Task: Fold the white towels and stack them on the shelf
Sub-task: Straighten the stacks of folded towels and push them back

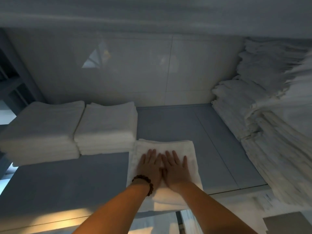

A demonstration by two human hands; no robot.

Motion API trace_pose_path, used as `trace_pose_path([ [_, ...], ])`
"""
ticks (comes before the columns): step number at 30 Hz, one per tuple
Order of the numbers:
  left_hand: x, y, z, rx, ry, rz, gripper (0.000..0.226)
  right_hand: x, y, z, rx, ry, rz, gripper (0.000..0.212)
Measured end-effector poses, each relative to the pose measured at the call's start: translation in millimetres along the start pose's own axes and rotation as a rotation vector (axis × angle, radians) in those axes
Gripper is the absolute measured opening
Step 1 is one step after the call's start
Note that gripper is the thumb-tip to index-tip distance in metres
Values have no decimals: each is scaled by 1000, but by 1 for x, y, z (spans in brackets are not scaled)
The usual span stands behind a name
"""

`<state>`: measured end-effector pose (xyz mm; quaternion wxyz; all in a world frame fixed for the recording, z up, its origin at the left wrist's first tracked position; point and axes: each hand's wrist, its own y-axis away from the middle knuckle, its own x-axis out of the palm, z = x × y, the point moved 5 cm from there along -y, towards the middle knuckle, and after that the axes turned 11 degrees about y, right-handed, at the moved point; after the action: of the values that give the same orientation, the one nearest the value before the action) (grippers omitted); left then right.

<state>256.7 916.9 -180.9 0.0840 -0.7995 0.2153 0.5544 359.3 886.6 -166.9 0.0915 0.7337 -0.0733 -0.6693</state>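
A folded white towel (pixel 168 146) on the shelf (pixel 168 122) is pressed flat by the left hand (pixel 149 168) and right hand (pixel 176 169), fingers spread, with two stacks (pixel 104 122) lying at ten o'clock.

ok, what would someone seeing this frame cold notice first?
The left hand and right hand are pressed flat, side by side, on a folded white towel near the front edge of the shelf, centre frame. To the left, a neat towel stack sits with a second stack right beside it. A tall, ragged towel pile fills the right side.
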Motion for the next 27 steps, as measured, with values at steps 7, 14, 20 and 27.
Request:
trace_pose_path([
  [7,-2,8,47,-125,3,-35,64,24,7,-59,281,-83,50,67],
  [14,-15,19,39,-128,-60,12,68,19,14,-68,236,-181,109,67],
  [20,-3,65,26,153,-96,167,97,21,41,-79,252,-446,38,71],
  [27,-9,86,41,162,-166,84,65,18,51,-76,342,-405,35,63],
])
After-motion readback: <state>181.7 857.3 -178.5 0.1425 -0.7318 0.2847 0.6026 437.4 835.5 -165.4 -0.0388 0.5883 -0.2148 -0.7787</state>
